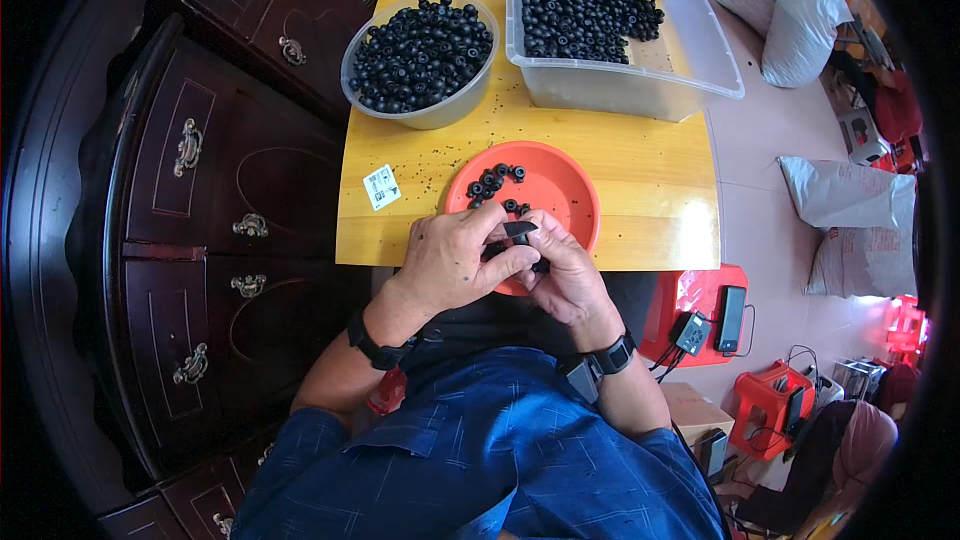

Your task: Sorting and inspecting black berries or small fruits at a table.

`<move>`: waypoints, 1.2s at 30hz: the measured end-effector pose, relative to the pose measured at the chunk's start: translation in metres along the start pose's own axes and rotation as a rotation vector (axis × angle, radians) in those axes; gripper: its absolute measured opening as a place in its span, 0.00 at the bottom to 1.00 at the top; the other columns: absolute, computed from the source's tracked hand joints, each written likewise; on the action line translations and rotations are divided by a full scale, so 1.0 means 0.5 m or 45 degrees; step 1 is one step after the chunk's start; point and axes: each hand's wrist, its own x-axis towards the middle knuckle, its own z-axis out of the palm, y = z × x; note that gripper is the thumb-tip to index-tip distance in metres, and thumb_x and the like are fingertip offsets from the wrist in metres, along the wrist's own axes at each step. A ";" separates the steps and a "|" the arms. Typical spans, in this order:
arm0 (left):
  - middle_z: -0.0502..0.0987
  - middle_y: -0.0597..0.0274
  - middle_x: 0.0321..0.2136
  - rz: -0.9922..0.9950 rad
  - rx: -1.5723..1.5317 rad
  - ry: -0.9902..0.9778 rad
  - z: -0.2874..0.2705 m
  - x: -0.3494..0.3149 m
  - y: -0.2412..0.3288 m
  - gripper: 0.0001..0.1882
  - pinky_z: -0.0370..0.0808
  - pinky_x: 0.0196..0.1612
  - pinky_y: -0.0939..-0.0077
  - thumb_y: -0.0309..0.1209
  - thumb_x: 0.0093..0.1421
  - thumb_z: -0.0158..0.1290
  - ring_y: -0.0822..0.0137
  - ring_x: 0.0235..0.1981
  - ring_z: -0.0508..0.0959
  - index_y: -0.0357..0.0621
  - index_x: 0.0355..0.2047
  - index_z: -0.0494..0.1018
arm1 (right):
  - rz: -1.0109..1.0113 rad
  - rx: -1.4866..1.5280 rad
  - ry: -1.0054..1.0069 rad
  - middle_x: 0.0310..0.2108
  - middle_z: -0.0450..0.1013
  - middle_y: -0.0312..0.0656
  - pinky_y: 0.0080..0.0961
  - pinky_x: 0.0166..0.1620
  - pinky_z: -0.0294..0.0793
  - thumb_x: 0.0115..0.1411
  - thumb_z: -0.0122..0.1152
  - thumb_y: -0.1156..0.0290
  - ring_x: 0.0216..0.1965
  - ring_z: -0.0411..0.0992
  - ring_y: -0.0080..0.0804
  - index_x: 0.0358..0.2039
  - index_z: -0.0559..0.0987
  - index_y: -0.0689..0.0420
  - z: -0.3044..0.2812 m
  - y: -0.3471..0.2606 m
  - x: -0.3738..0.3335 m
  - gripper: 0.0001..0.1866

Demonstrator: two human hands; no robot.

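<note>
My left hand (440,258) and my right hand (570,275) meet over the near part of an orange-red round dish (575,180). Both are closed, fingers bent toward each other. Between them shows a dark flat pointed piece (519,228); I cannot make out its kind or which hand grips it. Small black round part pieces peek out under the fingers, and my right fingers pinch at one of them. Several black ring-like parts (488,180), with holes in their middles, lie in the dish beyond my hands.
On the yellow table (640,175) stand a round tub (440,118) heaped with black parts and a clear rectangular bin (620,80) partly filled with them. A white label (381,187) lies left. Dark cabinets (250,170) line the left; a red stool (690,290) holds devices; sacks (800,35) stand right.
</note>
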 end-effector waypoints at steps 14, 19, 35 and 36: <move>0.76 0.59 0.17 0.129 0.054 0.100 0.028 -0.011 -0.021 0.22 0.73 0.23 0.65 0.49 0.62 0.61 0.56 0.19 0.79 0.43 0.26 0.72 | -0.089 0.006 -0.081 0.28 0.72 0.29 0.11 0.29 0.69 0.71 0.58 0.65 0.25 0.68 0.15 0.35 0.75 0.51 -0.010 0.015 0.006 0.07; 0.78 0.57 0.18 0.087 0.003 0.054 0.025 -0.009 -0.018 0.22 0.75 0.23 0.61 0.50 0.63 0.59 0.53 0.20 0.81 0.44 0.24 0.71 | -0.056 0.061 -0.054 0.29 0.72 0.29 0.11 0.29 0.69 0.71 0.58 0.64 0.26 0.68 0.15 0.35 0.75 0.51 -0.009 0.015 0.005 0.07; 0.74 0.58 0.16 -0.110 0.142 0.338 -0.086 0.067 -0.048 0.10 0.72 0.23 0.70 0.33 0.58 0.64 0.66 0.16 0.75 0.41 0.33 0.77 | 0.081 0.203 0.029 0.47 0.78 0.40 0.25 0.48 0.79 0.71 0.57 0.62 0.44 0.78 0.28 0.51 0.76 0.55 -0.008 0.009 -0.005 0.13; 0.76 0.56 0.18 -0.150 0.241 0.403 -0.113 0.091 -0.052 0.11 0.74 0.24 0.68 0.33 0.58 0.64 0.62 0.17 0.77 0.40 0.34 0.76 | 0.083 0.271 0.028 0.51 0.77 0.43 0.29 0.52 0.79 0.71 0.56 0.62 0.48 0.79 0.32 0.53 0.76 0.56 -0.013 0.008 -0.004 0.16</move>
